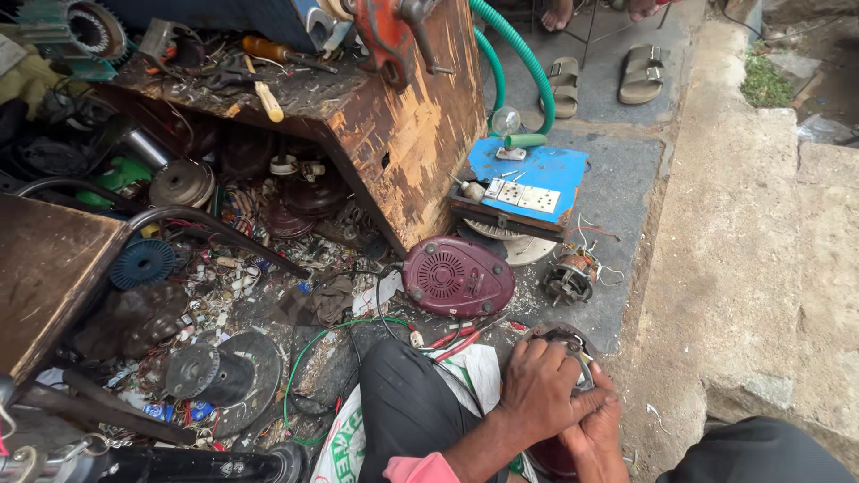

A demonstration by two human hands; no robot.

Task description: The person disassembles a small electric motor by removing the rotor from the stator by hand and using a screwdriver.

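**Both hands on a round motor housing at the edge of a cluttered repair floor**

At the far left a brown wooden board [45, 268] juts in over a floor strewn with wire scraps and small parts. Just beside it lies a blue ribbed disc [142, 263], and lower down a dark metal rotor plate [224, 376] rests flat among red and white wire ends. Above them a worn wooden desk [403, 134] carries screwdrivers with an orange handle and a pale handle [266, 98], and a red vise [385, 36] stands at its near corner. A green wire [300, 358] loops across the floor beside the person's dark trouser knee [403, 402].

Toward the middle, a maroon oval appliance cover [458, 275] with a round grille lies on the ground. Behind it a blue switchboard [528, 174] with white sockets leans by the desk, a green corrugated hose [523, 63] curving down to it. A small bare motor [569, 277] with copper windings sits just to the right of the cover.

At the lower right, the round dark motor housing [562, 340] sits on the floor by the stone kerb [761, 268]. The left hand [541, 385] is clenched over its top, fingers curled around the rim. The right hand [595, 438] lies below it, touching the left hand; how its fingers close on the housing is hidden. Two grey sandals [604, 76] lie on the pavement at the top.
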